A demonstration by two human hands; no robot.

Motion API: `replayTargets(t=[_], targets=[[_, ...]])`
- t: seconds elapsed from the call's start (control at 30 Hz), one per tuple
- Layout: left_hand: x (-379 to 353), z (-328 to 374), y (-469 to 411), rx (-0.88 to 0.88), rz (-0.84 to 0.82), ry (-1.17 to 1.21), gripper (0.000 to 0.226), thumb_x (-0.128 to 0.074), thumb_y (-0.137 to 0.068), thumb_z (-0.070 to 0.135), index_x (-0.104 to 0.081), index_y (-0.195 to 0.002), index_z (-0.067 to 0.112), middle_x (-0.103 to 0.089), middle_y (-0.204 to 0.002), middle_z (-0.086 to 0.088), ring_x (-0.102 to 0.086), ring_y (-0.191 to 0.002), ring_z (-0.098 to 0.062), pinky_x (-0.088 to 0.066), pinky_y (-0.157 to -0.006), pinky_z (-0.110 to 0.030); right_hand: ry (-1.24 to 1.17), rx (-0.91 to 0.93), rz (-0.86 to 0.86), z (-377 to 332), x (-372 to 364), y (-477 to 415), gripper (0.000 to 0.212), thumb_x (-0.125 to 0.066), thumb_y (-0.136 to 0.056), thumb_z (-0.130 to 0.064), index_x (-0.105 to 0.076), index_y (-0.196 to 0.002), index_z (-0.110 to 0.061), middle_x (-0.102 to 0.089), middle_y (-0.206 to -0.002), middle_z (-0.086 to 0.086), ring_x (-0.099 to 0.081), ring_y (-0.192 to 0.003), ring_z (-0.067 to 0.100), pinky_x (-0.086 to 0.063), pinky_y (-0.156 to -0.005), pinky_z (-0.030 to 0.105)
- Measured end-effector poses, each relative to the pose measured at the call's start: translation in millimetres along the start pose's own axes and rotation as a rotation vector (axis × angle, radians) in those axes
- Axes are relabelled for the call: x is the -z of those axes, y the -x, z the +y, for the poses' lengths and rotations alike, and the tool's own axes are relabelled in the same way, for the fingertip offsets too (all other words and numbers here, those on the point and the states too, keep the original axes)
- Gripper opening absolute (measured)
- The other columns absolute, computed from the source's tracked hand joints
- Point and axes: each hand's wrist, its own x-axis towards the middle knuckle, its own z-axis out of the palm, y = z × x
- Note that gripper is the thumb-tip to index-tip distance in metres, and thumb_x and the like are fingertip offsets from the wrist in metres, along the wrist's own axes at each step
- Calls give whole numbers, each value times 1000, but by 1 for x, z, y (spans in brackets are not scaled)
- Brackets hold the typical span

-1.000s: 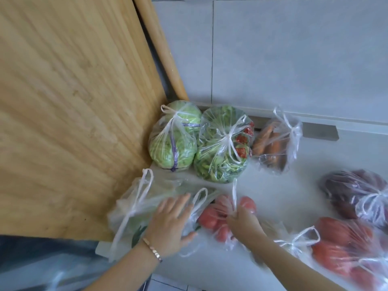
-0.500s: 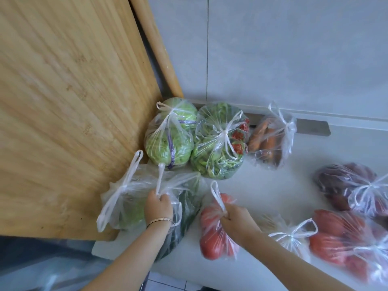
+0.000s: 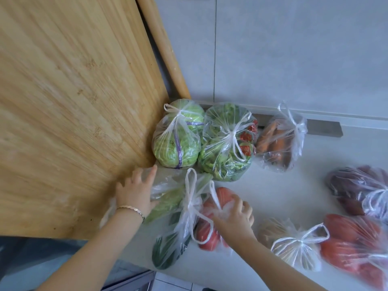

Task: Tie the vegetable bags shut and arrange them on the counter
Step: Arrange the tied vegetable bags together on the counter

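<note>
My left hand (image 3: 136,192) lies flat with fingers spread on the left side of a tied bag of leafy greens (image 3: 170,204), right beside the cutting board's edge. My right hand (image 3: 236,215) rests palm down, fingers apart, on a tied bag of tomatoes (image 3: 207,236) lying next to the greens. The handle loops of both bags stick up between my hands. Behind them, tied bags of cabbage (image 3: 176,143), green beans with red peppers (image 3: 226,150) and carrots (image 3: 277,143) stand in a row against the wall.
A large wooden cutting board (image 3: 73,112) leans at the left, with a rolling pin (image 3: 163,49) behind it. On the grey counter (image 3: 283,192) at the right lie tied bags of purple vegetables (image 3: 361,190), brownish produce (image 3: 294,246) and more tomatoes (image 3: 354,250).
Half a second ago each hand gripped a bag's handles. Both have let go and now lie spread on the bags, which sit closer together on the counter.
</note>
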Motion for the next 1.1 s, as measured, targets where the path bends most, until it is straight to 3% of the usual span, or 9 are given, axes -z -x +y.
replayTargets(t=[0.1,0.17,0.37,0.53,0.67,0.77,0.83,0.97,1.1], targets=[[-2,1,-5,45,23,256,17,-41,-94,24,-54,-100,14,-64,-97,-8,-60,-83,-28,-43,-68,-31,-355,-179,-2,6,-1,-2,114,-69,-66,-51,6,-148,-27,-6,-154,16,-19,-139,42,-28,-109,57],[0,7,-2,107,54,529,26,-39,-93,15,-45,-68,12,-55,-68,-6,-48,-63,-25,-37,-55,-28,-390,-223,-46,16,-6,-7,116,-71,-63,-58,4,-147,-35,-16,-152,17,-30,-134,43,-34,-107,56],[20,3,0,505,76,1370,24,-40,-81,-10,-46,-60,-1,-35,-51,-9,-31,-47,-22,-23,-45,-21,-342,-169,-101,19,-21,-16,85,-62,-71,-49,-17,-143,-45,-25,-146,9,-37,-128,39,-38,-105,53],[17,-4,-4,671,17,1457,36,-39,-71,-17,-29,-45,5,-25,-25,-3,-22,-43,-20,-12,-31,-5,-309,-82,-89,13,-37,-22,81,-58,-80,-31,-11,-144,-46,-15,-148,8,-35,-130,37,-39,-106,48],[15,-4,-9,674,68,1475,17,-44,-84,-2,-49,-68,-7,-43,-29,-4,-35,-45,-25,-32,-37,-21,-249,24,-152,-7,-52,-32,83,-51,-80,-12,-12,-146,-42,-20,-142,8,-47,-117,34,-47,-100,43],[18,-2,-6,517,66,1296,32,-49,-89,13,-49,-116,-3,-58,-94,-18,-53,-73,-30,-42,-64,-28,-228,80,-193,-27,-61,-40,83,-47,-83,-7,-6,-147,-39,-20,-138,12,-45,-117,38,-45,-100,47],[15,0,2,369,114,913,52,-54,-88,22,-36,-134,4,-38,-134,-21,-46,-106,-35,-40,-87,-39,-205,90,-226,-30,-60,-45,83,-47,-84,-9,-2,-147,-38,-17,-140,14,-45,-118,39,-44,-102,45],[-11,19,30,-258,659,310,50,-41,-89,36,-41,-131,10,-32,-138,-21,-30,-125,-40,-29,-105,-56,-62,169,-294,-23,-36,-34,85,-61,-82,-24,-7,-147,-30,-27,-139,12,-48,-117,33,-43,-94,31],[-27,67,46,-690,564,335,39,-43,-86,33,-49,-122,20,-37,-136,-10,-34,-127,-31,-30,-109,-45,55,465,-79,-5,18,-5,39,-58,-85,-17,-55,-124,-17,-57,-122,6,-55,-114,17,-36,-97,13]])
